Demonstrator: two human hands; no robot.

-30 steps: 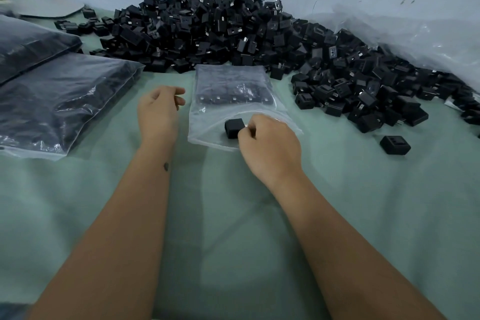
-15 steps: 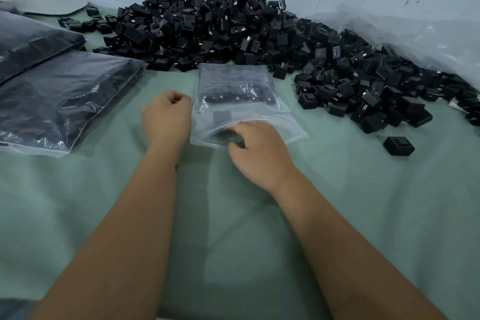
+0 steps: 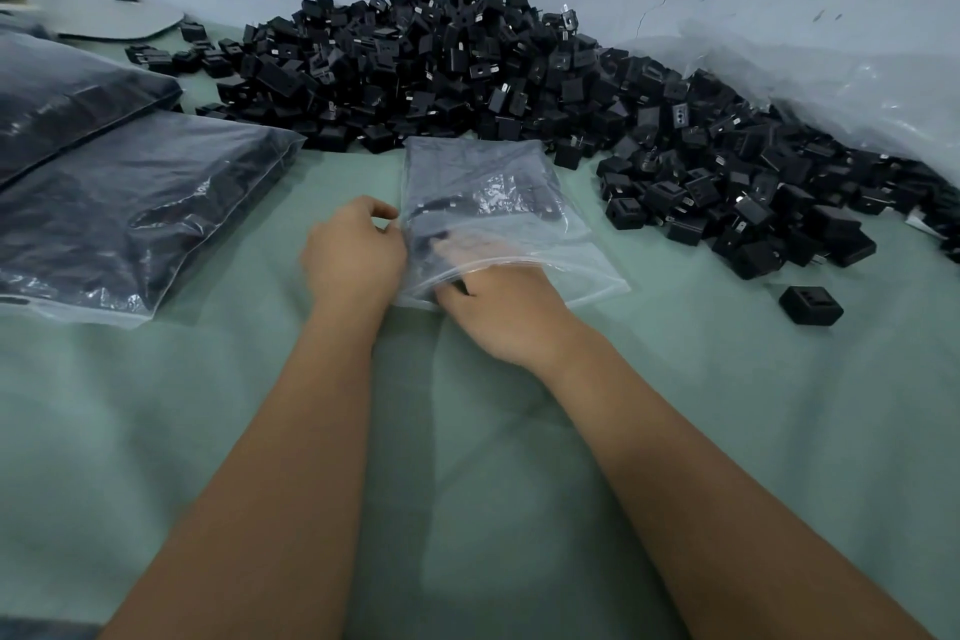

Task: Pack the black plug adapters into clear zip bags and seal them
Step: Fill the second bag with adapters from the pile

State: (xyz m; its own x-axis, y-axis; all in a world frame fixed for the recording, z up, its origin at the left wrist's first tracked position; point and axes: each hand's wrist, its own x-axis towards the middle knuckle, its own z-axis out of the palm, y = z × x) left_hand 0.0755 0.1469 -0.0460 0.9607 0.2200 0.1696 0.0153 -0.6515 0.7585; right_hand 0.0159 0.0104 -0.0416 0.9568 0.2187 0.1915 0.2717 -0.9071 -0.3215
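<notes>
The clear zip bag (image 3: 493, 203) lies flat on the green cloth (image 3: 519, 483) straight in front of me, its long axis running away from me toward the heap of black plug adapters (image 3: 467, 73), its open mouth at the near end. My right hand (image 3: 498, 307) is the one in it: my fingers (image 3: 462, 244) reach through the mouth and show blurred under the thin film, next to dark adapters already inside. Whether they hold an adapter or lie loose, I cannot tell through the plastic. My left hand (image 3: 353, 250) sits just beside the bag's left edge, fingers curled, thumb and fingertips pinching that edge, I judge, to keep the mouth steady. The film is glossy, wrinkled and limp; the adapters are hard, matte, boxy blocks with small metal prongs. One stray adapter (image 3: 810, 305) sits alone to my right, and two filled bags (image 3: 114, 218) lie to my left, slick and bulging.
</notes>
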